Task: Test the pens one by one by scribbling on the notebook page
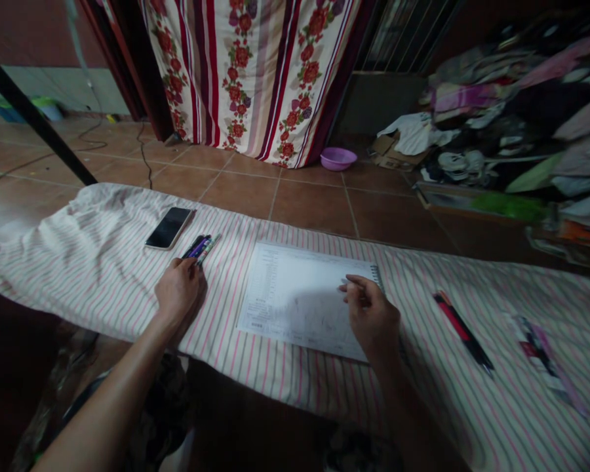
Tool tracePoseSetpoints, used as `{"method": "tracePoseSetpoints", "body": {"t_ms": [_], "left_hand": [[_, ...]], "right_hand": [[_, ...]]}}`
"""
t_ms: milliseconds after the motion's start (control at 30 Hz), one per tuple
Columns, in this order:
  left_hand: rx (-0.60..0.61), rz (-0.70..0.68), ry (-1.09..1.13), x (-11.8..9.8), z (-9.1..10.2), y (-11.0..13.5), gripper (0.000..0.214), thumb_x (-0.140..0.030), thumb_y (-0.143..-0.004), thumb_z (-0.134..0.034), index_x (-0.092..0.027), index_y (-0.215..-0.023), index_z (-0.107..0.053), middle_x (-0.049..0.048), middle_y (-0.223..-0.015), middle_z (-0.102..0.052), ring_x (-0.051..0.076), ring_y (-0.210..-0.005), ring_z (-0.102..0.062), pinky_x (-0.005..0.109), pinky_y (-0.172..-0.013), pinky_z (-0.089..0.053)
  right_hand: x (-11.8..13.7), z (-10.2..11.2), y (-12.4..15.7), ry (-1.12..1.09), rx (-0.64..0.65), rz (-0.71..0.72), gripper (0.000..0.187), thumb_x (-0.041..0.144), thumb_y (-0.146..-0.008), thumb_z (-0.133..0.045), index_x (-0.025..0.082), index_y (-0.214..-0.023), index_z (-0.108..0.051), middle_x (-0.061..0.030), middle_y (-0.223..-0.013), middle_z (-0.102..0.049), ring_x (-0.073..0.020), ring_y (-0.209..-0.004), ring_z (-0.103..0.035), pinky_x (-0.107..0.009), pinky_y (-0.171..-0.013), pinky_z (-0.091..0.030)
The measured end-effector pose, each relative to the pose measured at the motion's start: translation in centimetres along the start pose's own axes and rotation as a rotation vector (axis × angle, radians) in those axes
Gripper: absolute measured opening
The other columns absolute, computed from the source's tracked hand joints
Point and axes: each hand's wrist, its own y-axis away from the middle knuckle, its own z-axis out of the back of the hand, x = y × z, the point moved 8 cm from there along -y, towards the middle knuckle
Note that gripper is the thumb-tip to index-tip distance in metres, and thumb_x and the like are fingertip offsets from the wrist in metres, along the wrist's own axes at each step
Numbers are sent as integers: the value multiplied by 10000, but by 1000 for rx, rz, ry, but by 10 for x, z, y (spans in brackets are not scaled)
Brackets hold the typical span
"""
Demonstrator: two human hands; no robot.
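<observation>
My left hand (178, 286) is closed with its fingertips on a small bunch of pens (196, 246), some dark purple and one pale, on the striped cloth. Just beyond them lies a dark-screened phone (170, 228). A spiral notebook (299, 288) with a mostly white page and printing along its left side lies flat in the middle. Over its right edge hovers my right hand (373, 318), fingers loosely bent and apart, with nothing visible in them. To the right rest red-and-black pens (465, 333) and a second group of pens (545, 360), blurred.
A striped cloth (295, 387) covers the long surface in front of me. Beyond its far edge is a tiled floor (305, 200) with a purple basin (338, 158), a floral curtain (255, 72) and a heap of clothes (511, 111). A dark pole (39, 118) slants at the left.
</observation>
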Motion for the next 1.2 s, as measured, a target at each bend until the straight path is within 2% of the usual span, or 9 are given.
{"method": "tracePoseSetpoints", "body": {"t_ms": [333, 500, 633, 700, 767, 800, 933, 1033, 1200], "left_hand": [[58, -29, -126, -6, -7, 2, 370, -401, -845, -402, -195, -1009, -662, 118, -979, -642, 253, -768, -612, 296, -546, -354], [77, -44, -73, -17, -10, 5, 337, -353, -836, -419, -180, -994, -662, 119, -989, -659, 255, -800, -623, 307, -591, -391], [99, -37, 185, -28, -16, 6, 345, -364, -795, -467, -145, -960, -677, 124, -888, -682, 257, -786, -621, 334, -663, -420], [161, 19, 473, -31, -27, 7, 325, -363, -745, -529, -129, -906, -687, 108, -790, -684, 234, -733, -612, 327, -664, -427], [247, 143, 850, -34, -44, 11, 293, -343, -673, -608, -123, -849, -684, 85, -731, -673, 202, -688, -597, 302, -641, -434], [274, 154, 927, -39, -49, 14, 293, -353, -664, -613, -126, -839, -676, 72, -726, -669, 183, -667, -591, 289, -627, -439], [373, 167, 1062, -65, -60, 28, 307, -369, -642, -629, -113, -808, -664, 44, -631, -634, 131, -544, -553, 251, -535, -425], [500, 176, 1206, -85, -62, 40, 316, -364, -618, -671, -117, -815, -664, 22, -599, -611, 104, -506, -522, 226, -504, -402], [504, 3, 1115, -108, -50, 50, 253, -319, -643, -670, -122, -800, -682, 44, -704, -651, 123, -628, -562, 221, -577, -415]], "right_hand": [[-1, -1, -1, 3, 10, -6, 283, 356, -847, -436, 163, -957, -611, -63, -763, -713, -156, -591, -653, -265, -595, -498], [-1, -1, -1, -15, 9, 1, 293, 365, -846, -435, 157, -953, -612, -71, -762, -715, -158, -584, -657, -262, -586, -499], [-2, 0, -1, -14, 8, -9, 286, 358, -846, -439, 158, -954, -613, -69, -764, -714, -159, -596, -658, -260, -589, -498], [-3, 0, 0, -12, 4, -13, 286, 357, -847, -438, 159, -957, -614, -68, -764, -713, -160, -600, -658, -263, -595, -499], [-4, 1, -1, -17, 5, -19, 290, 360, -848, -437, 160, -964, -613, -69, -769, -713, -161, -603, -656, -266, -599, -499], [-4, 1, -1, -24, 8, -23, 292, 362, -848, -437, 160, -967, -612, -69, -770, -713, -161, -604, -656, -267, -599, -499], [-5, 2, -2, -65, 11, -48, 294, 371, -841, -443, 158, -954, -612, -73, -758, -710, -159, -592, -649, -269, -591, -496], [-7, 0, -2, -131, 33, -94, 286, 379, -836, -455, 165, -946, -609, -66, -747, -702, -153, -590, -641, -269, -589, -492], [-11, -12, 1, -384, 128, -219, 325, 425, -825, -475, 152, -946, -602, -64, -727, -671, -127, -538, -579, -242, -493, -459]]}}
